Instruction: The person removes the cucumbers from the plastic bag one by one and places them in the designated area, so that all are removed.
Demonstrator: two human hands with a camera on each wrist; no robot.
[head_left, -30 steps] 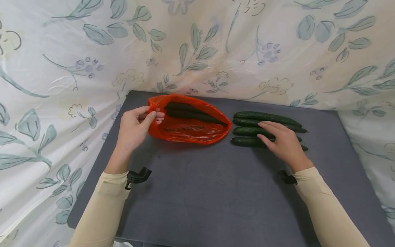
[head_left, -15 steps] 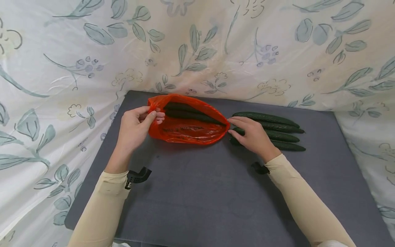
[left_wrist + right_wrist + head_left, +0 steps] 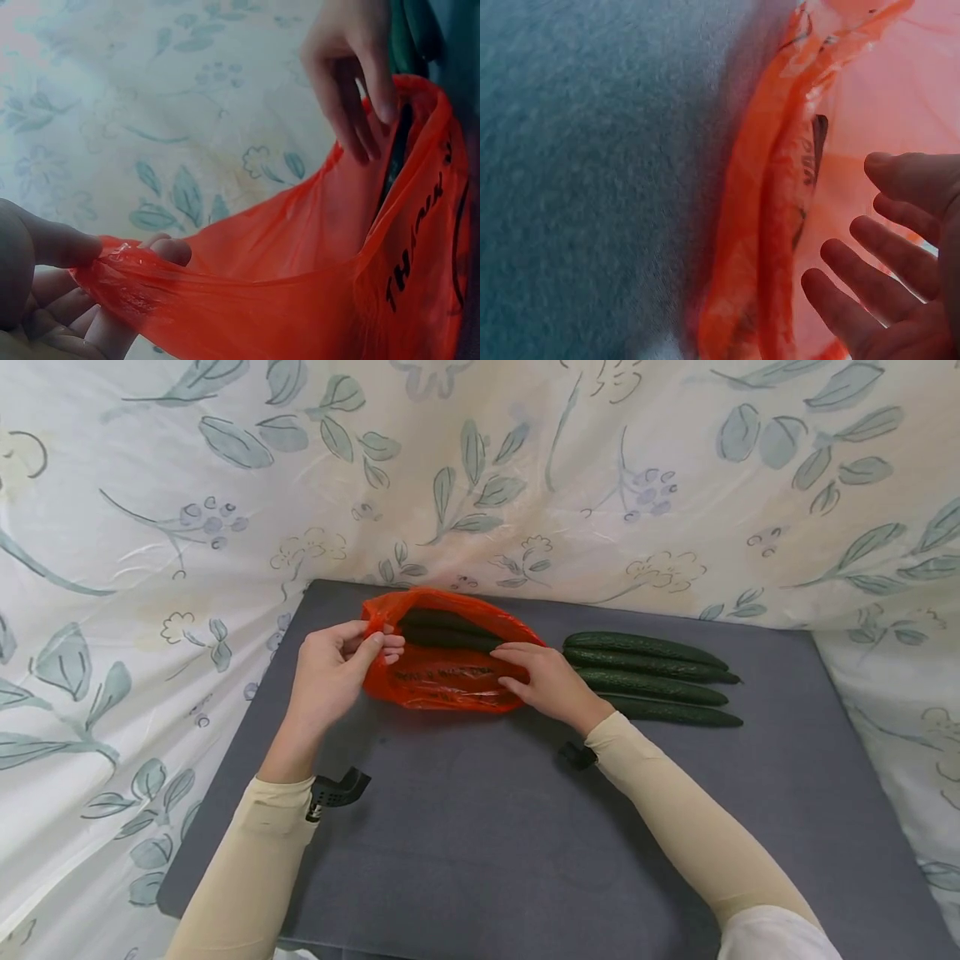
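Red bag (image 3: 438, 695) gaping, cucumbers (image 3: 448, 638) inside, four others (image 3: 648, 684) beside

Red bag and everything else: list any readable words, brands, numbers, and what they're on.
"THANK": red bag, left wrist view; mark after it unclear.
More lettering on the bag, head and right wrist views: too blurred.
Black left-wrist device: pale marking, too small to read.

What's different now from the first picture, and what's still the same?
The right hand moved left, away from above the four cucumbers, to the mouth of the red bag. It holds nothing. The left hand still pinches the bag's edge, the four cucumbers lie where they were, and two more cucumbers are still inside the bag.
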